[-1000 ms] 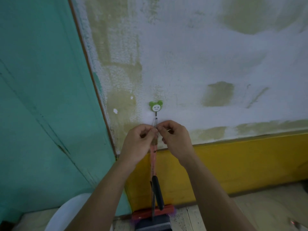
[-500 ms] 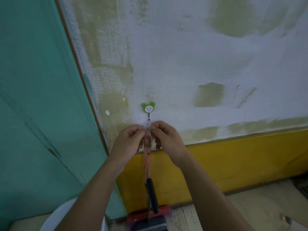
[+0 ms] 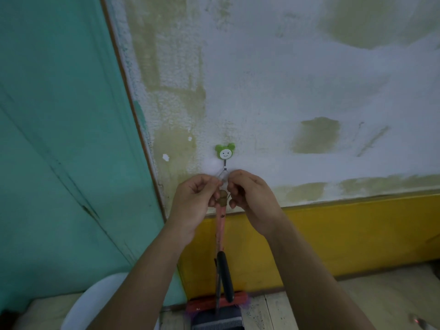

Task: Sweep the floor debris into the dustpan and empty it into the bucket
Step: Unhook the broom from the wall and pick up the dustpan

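A pink-handled broom hangs against the wall below a green smiley wall hook. Its red head sits near the floor. A dark dustpan with a black handle stands in front of the broom head. My left hand and my right hand meet at the top of the broom handle. Each pinches the thin hanging loop that runs up to the hook's metal prong.
A teal door or panel fills the left side. The wall is patchy white above a yellow band. A white rounded plastic object shows at the bottom left. Pale wooden floorboards lie at the bottom right.
The view shifted a little. Both hands stay at the loop under the hook, and the top of the broom handle now shows between them.
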`<state>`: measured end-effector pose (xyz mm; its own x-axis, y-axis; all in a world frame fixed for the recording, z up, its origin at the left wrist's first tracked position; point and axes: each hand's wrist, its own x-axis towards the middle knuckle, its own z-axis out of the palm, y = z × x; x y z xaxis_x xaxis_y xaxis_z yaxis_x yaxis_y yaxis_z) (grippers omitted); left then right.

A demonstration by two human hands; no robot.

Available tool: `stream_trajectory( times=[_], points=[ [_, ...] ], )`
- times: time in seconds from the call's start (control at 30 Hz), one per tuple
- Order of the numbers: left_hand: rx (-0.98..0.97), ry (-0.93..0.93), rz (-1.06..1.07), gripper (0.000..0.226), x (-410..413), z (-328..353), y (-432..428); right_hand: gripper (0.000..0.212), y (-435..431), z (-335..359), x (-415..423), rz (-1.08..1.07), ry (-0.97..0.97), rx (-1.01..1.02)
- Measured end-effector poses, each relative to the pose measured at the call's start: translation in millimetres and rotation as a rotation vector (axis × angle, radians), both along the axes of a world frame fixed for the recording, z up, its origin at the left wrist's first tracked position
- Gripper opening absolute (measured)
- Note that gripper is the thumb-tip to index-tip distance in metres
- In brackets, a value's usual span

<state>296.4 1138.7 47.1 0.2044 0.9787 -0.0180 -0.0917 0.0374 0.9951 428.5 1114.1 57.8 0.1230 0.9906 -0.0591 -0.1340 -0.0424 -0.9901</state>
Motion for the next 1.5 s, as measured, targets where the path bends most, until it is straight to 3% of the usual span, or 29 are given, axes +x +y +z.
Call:
stream_trajectory(
  times=[0.2,0.5,0.67,0.87,1.0,1.27,1.5],
  points=[
    [0.018,-0.069,0.012,0.024,-0.1,2.4,-1.0,0.025,-2.4,7.9,1.1,-0.011,0.096,0.014],
    [0.098,-0.082,-0.055,0.024,-4.1,19.4,-7.8,0.026,-15.0,32.5,-0.9,0.077,0.054,0.074],
    [0.144,-0.044,-0.109,0.024,-4.7,20.8,-16.4,0.033,-27.1,41.3,0.2,0.060,0.047,0.072],
    [0.169,-0.011,-0.191,0.021,-4.1,25.7,-23.1,0.021,-41.3,54.3,-2.4,0.024,-0.005,0.074],
    [0.193,0.087,-0.192,0.016,-5.8,24.2,-26.7,0.025,-49.7,58.2,-3.7,-0.045,-0.016,0.075],
    [0.063,0.106,-0.159,0.009,-16.9,-9.7,-42.9,0.021,-65.1,54.7,-13.5,-0.159,-0.039,0.074],
    [-0.108,0.345,-0.226,0.021,-23.2,-58.4,-59.2,0.022,-80.1,49.1,-24.3,-0.212,-0.111,0.105]
  ],
)
